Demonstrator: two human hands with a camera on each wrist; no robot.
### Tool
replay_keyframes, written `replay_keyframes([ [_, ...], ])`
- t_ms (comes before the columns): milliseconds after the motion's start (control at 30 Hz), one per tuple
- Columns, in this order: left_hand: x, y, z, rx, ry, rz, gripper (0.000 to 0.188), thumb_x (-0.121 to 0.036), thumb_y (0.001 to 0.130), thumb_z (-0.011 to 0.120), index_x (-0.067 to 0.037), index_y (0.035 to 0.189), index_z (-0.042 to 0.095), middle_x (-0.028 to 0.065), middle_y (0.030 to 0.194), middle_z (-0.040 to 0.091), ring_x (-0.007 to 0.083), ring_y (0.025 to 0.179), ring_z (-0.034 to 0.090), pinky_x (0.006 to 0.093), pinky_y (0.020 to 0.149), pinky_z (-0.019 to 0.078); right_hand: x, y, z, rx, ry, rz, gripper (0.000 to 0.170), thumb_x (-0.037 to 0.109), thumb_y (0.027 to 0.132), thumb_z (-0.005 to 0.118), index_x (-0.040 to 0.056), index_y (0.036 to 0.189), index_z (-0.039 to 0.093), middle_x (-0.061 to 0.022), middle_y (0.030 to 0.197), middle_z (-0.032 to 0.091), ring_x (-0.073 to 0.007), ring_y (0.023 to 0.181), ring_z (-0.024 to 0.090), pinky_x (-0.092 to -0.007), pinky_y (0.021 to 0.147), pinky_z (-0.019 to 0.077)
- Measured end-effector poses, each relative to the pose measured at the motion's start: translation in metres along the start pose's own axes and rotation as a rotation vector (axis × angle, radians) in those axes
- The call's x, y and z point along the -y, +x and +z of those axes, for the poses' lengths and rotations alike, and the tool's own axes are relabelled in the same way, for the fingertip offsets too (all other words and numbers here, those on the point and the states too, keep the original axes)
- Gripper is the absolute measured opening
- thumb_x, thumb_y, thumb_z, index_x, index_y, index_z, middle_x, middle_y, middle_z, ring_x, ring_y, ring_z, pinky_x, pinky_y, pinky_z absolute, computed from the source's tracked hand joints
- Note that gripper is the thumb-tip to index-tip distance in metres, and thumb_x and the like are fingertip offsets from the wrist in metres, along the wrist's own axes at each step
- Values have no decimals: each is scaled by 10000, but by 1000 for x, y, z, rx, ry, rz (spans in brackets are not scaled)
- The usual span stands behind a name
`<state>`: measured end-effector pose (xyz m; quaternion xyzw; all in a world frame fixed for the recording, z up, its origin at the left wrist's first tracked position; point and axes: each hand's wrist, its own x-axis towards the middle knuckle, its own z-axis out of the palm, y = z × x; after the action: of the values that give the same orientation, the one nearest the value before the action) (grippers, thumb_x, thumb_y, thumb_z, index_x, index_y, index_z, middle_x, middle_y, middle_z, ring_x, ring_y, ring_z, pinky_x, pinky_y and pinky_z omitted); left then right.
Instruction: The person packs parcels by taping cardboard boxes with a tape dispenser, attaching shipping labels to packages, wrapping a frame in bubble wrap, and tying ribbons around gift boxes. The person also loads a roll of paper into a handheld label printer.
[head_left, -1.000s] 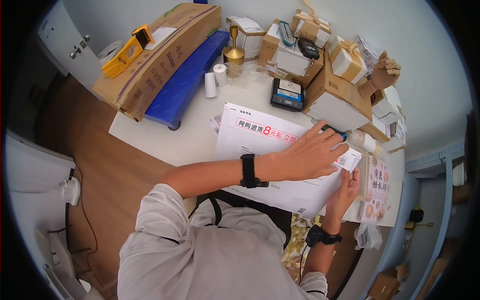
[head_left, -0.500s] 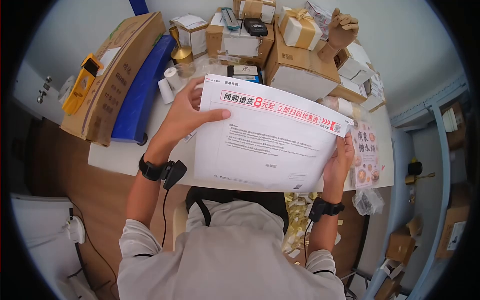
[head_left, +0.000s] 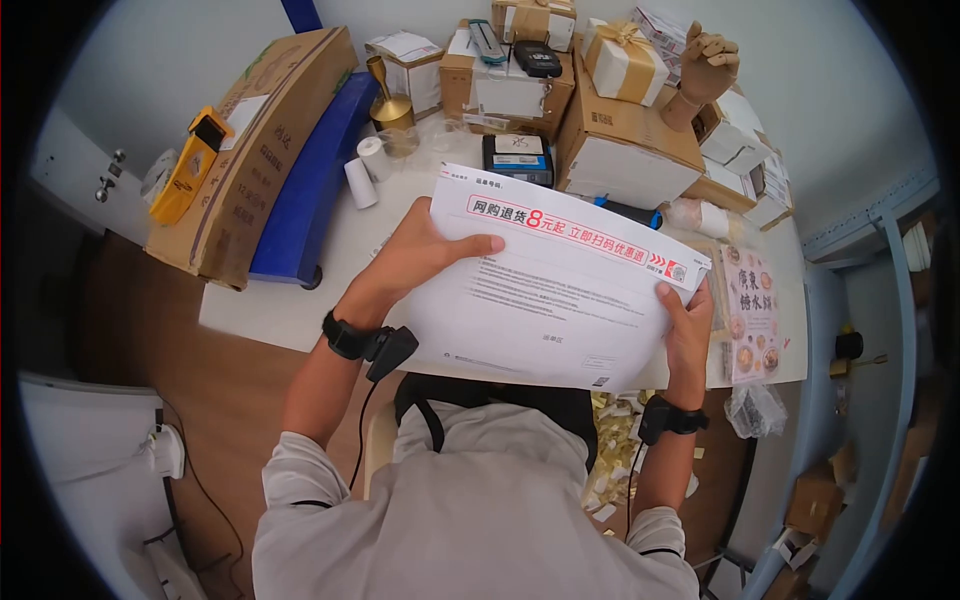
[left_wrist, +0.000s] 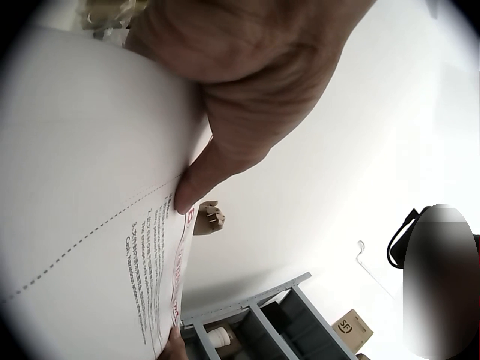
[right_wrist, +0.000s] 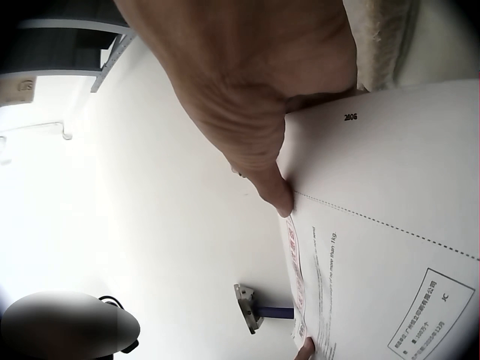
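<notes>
A white paper courier document envelope [head_left: 545, 310], with a red-bordered line of print along its upper flap, is held up in front of the person over the table's near edge. The left hand [head_left: 415, 250] grips its left edge, thumb flat on the printed face and fingers hidden behind. At the opposite edge the right hand [head_left: 688, 325] pinches the upper right corner, thumb in front. In the left wrist view the envelope [left_wrist: 82, 165] bows slightly, a dotted line running across it. Small boxed print shows on the envelope [right_wrist: 382, 180] in the right wrist view.
Behind the envelope stand a label printer [head_left: 517, 158], a large carton [head_left: 628, 150] and a wooden hand model [head_left: 706, 70]. Label rolls [head_left: 362, 183] and a long brown box [head_left: 255, 155] with a yellow tape dispenser [head_left: 186, 178] are at left. A printed pink bag [head_left: 750, 310] lies at right.
The left hand has moved from the envelope's right corner to its left edge. The envelope has been raised off the table, facing the person. Lately the head view has shifted slightly.
</notes>
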<state>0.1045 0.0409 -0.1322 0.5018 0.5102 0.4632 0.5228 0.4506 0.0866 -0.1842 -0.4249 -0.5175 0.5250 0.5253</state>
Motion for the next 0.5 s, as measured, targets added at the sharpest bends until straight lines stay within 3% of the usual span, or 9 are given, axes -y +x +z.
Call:
replay_keyframes([
  [500,-7,-5,3,21,-27,17,423,-226,884,777,59,1176,664,153,1068,732,185,932,709,285,833,555,-4,-1,-7,-41,30,-12,413,98,893,746,-23,1237,551,-109,1127,686,-144,1003,644,-281,908,497],
])
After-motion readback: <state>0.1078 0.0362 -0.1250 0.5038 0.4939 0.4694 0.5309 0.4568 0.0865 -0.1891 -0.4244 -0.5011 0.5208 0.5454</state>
